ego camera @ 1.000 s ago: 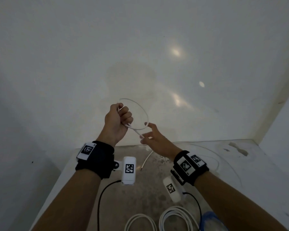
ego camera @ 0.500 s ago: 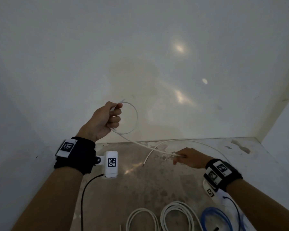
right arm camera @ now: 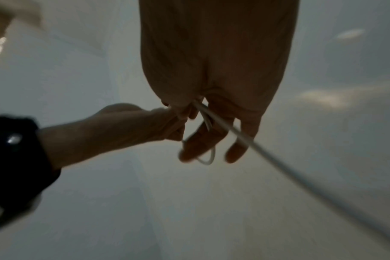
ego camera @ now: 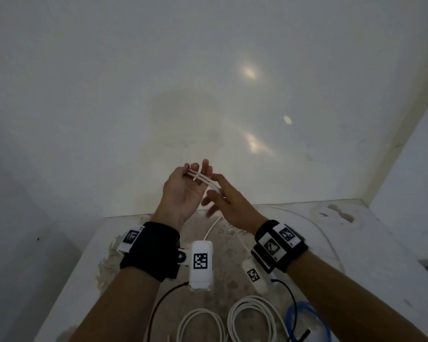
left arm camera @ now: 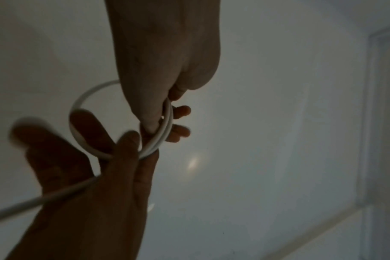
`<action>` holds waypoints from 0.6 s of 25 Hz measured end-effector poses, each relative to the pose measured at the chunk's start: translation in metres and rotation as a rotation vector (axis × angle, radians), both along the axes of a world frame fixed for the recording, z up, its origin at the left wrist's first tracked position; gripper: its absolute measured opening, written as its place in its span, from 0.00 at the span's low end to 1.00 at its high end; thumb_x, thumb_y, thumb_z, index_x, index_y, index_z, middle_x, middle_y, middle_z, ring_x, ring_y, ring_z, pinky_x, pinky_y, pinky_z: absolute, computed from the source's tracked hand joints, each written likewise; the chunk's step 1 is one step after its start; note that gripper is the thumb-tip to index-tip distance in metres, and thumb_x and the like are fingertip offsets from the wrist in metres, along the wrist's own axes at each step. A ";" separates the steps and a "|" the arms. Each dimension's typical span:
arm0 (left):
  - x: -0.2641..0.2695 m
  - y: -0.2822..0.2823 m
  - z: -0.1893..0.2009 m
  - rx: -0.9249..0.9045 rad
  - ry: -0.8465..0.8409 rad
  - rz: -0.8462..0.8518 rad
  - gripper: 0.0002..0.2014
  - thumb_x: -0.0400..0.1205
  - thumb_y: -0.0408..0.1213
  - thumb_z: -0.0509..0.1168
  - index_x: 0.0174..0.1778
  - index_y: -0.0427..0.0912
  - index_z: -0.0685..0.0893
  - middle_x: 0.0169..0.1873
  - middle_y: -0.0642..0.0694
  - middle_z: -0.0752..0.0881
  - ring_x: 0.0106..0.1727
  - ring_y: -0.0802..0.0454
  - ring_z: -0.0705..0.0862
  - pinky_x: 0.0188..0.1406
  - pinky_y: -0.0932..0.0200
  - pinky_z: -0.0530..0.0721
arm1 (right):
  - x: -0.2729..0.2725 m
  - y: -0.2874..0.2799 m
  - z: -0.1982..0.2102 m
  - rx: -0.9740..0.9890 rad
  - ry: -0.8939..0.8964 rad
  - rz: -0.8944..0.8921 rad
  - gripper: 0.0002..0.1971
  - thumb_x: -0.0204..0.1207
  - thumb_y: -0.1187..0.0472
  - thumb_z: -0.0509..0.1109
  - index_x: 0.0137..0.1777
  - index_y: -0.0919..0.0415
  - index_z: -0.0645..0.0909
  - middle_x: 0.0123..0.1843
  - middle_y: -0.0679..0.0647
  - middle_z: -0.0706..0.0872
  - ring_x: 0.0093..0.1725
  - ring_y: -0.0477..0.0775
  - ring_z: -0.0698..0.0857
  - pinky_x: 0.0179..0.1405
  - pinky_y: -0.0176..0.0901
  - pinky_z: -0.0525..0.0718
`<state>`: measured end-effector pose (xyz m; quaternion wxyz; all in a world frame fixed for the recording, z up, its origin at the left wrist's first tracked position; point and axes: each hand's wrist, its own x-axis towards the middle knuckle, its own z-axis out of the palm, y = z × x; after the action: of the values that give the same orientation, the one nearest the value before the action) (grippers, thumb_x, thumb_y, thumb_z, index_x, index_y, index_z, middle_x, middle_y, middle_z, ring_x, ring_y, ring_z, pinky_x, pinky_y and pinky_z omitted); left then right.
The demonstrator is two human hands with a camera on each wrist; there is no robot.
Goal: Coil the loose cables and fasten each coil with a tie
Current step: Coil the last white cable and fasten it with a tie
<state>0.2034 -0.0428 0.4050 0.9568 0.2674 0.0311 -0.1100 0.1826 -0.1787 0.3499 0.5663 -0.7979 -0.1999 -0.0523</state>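
Down low, the tabletop (ego camera: 356, 243) holds other coils (ego camera: 251, 314). Above it, the left hand (ego camera: 183, 191) has its grip pinched on a small loop of white cable (ego camera: 203, 178). The right hand (ego camera: 235, 208) seems to pinch it too, though it is blurry. If a thumb slips, the springy loop could pop open.

Plain white wall (ego camera: 109, 82), worn pale tabletop (ego camera: 381, 280), dim light, glare spots (ego camera: 249, 72)

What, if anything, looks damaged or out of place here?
Only the tabletop: its white coating is worn away in a rough brownish patch mid-surface. The white cable in the left hand looks intact.
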 end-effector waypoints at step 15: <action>0.002 0.007 -0.008 1.705 -0.707 -0.104 0.20 0.91 0.41 0.47 0.43 0.44 0.83 0.27 0.51 0.74 0.27 0.49 0.73 0.31 0.52 0.78 | -0.002 -0.058 0.039 -0.124 0.265 -0.040 0.07 0.84 0.63 0.60 0.58 0.55 0.76 0.42 0.50 0.81 0.27 0.48 0.71 0.26 0.39 0.71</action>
<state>0.2053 -0.0362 0.3972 0.3840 0.9004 -0.2045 -0.0047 0.1802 -0.2363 0.3885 0.5363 -0.8350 -0.1106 0.0546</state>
